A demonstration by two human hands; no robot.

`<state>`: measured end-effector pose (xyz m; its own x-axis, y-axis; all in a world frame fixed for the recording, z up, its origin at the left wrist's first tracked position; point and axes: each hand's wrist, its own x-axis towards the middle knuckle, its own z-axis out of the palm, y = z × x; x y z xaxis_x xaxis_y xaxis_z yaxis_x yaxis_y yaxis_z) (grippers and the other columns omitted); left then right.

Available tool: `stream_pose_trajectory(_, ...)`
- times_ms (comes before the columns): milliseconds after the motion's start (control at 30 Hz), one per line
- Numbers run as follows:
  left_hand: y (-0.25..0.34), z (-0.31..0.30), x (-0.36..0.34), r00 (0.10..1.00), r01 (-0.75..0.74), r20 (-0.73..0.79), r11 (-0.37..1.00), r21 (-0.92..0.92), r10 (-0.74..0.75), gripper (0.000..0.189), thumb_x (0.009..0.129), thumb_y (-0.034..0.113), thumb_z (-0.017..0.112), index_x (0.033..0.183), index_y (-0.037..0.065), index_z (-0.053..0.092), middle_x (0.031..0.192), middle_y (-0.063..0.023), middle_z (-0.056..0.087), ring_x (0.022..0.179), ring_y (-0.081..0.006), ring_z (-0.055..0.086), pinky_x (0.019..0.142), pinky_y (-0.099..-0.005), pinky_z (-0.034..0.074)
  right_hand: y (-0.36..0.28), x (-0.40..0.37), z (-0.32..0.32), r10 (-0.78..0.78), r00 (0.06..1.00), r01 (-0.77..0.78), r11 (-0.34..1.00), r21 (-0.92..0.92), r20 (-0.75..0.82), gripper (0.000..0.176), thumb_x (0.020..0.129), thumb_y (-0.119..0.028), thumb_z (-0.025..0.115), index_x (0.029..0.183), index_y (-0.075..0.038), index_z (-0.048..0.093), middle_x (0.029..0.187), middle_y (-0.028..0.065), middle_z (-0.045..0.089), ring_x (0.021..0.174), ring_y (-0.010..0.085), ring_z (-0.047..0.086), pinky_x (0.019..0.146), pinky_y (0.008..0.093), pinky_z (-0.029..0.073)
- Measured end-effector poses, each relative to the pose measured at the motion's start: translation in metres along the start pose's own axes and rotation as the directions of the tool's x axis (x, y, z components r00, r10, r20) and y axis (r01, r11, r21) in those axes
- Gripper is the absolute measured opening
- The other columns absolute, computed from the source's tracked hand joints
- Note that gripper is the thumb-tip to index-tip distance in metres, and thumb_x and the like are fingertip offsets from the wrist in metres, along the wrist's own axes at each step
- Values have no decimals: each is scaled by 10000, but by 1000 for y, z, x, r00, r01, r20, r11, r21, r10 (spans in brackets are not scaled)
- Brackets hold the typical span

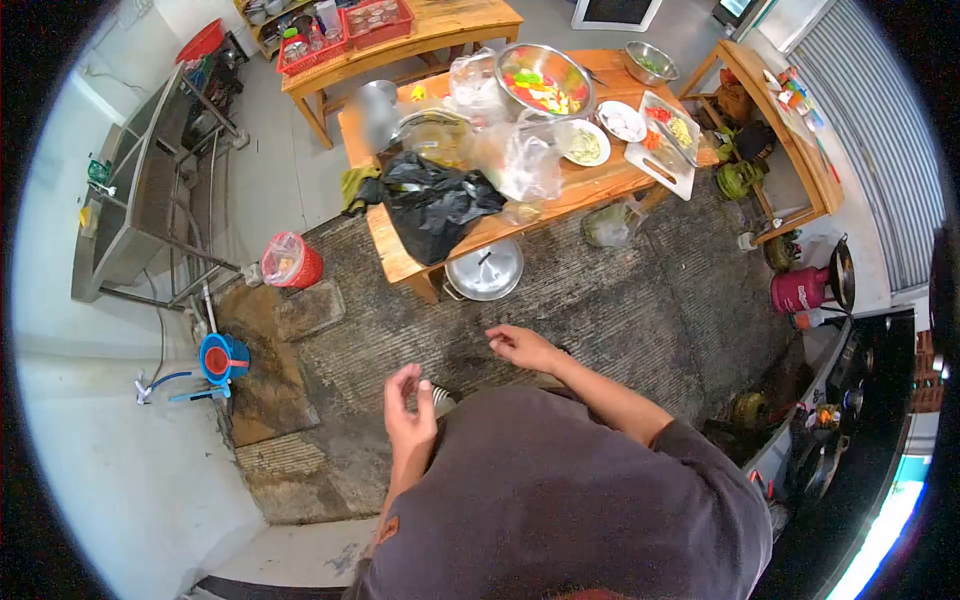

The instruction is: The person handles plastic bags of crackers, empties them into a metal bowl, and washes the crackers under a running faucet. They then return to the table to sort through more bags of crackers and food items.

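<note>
My left hand (408, 408) hangs in the air over the floor, its thumb apart from the loosely curled fingers and nothing in it. Held out in front of my body, my right hand (520, 347) is also empty, with fingers loosely stretched. Neither touches anything. Ahead of them a lidded metal pot (486, 270) sits on the floor, partly under a wooden table (590, 185). On that table lie a black plastic bag (435, 205), clear plastic bags (520, 165), a steel bowl of cut vegetables (545, 82) and a plate of pale chopped food (585, 143).
A white cutting board (662, 172) lies at the table's right end. Left on the floor stand a red basket (295, 262) and a blue bucket (222, 357). To the right are a pink gas cylinder (800, 290) and a dark stove counter (850, 440).
</note>
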<state>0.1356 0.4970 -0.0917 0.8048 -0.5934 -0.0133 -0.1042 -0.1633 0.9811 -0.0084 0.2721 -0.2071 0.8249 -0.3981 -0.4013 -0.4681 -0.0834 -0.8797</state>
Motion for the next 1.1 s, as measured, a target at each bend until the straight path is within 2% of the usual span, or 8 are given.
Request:
stream_pose_trajectory(133, -10, 95, 10, 996, -1, 91, 987, 163, -14, 266, 963, 160, 640, 1165, -9, 602, 1097, -132, 644, 995, -210, 638, 896, -341, 507, 57, -60, -89, 44, 996, -39, 997, 62, -72, 436, 980, -298, 596, 1333, -42, 567, 1151, 145, 682, 1052, 229, 658, 908, 364, 517)
stream_pose_trajectory(267, -1, 185, 34, 992, 62, 104, 994, 88, -71, 268, 963, 182, 641, 1153, -5, 609, 1067, -133, 650, 952, -209, 646, 859, -336, 513, 171, -132, -183, 231, 943, -206, 970, 126, -239, 385, 991, -229, 615, 1304, -11, 568, 1107, 90, 690, 969, 159, 672, 844, 300, 534)
stream_pose_trajectory(333, 30, 221, 49, 987, -115, 140, 961, 253, 81, 246, 955, 181, 642, 1115, -4, 621, 1032, -151, 655, 939, -238, 651, 837, -346, 515, 208, -169, -226, 341, 892, -292, 935, 199, -296, 368, 995, -225, 610, 1290, -8, 575, 1082, 84, 699, 938, 166, 683, 820, 307, 541)
stream_pose_trajectory(567, 51, 289, 115, 986, -165, 71, 929, 332, 150, 246, 915, 163, 670, 1084, -9, 623, 1063, -204, 633, 975, -359, 632, 875, -401, 500, 235, -199, -302, 414, 847, -285, 884, 371, -333, 350, 1006, -226, 589, 1284, -12, 578, 1096, 86, 696, 936, 173, 686, 800, 320, 546)
stream_pose_trajectory(633, 55, 299, 142, 859, -468, 114, 675, 570, 499, 281, 880, 165, 699, 1091, -8, 632, 1138, -214, 609, 1058, -378, 591, 921, -426, 475, 231, -180, -308, 417, 854, -282, 873, 398, -311, 363, 1010, -226, 586, 1301, -11, 566, 1097, 87, 695, 957, 169, 679, 809, 314, 540)
stream_pose_trajectory(667, 58, 303, 153, 883, -420, 113, 659, 624, 455, 343, 843, 201, 733, 1100, -5, 639, 1237, -238, 554, 1182, -414, 518, 992, -474, 432, 225, -173, -310, 415, 859, -283, 873, 397, -299, 363, 1010, -226, 586, 1301, -11, 566, 1097, 87, 695, 957, 169, 679, 809, 314, 540)
stream_pose_trajectory(867, 59, 346, 234, 812, -425, 110, 451, 785, 573, 461, 779, 261, 771, 1135, 2, 635, 1366, -277, 450, 1338, -470, 364, 1114, -542, 310, 194, -148, -347, 313, 912, -197, 900, 388, -263, 437, 1008, -317, 599, 1321, -14, 567, 1083, 100, 684, 998, 189, 674, 868, 320, 533)
stream_pose_trajectory(1100, 39, 342, 298, 888, -229, 21, 402, 887, 459, 462, 785, 268, 755, 1135, -4, 629, 1349, -262, 486, 1316, -436, 407, 1093, -525, 344, 213, -129, -425, 379, 888, -300, 906, 297, -260, 417, 1006, -317, 603, 1297, -19, 585, 1074, 88, 695, 980, 166, 670, 847, 316, 530)
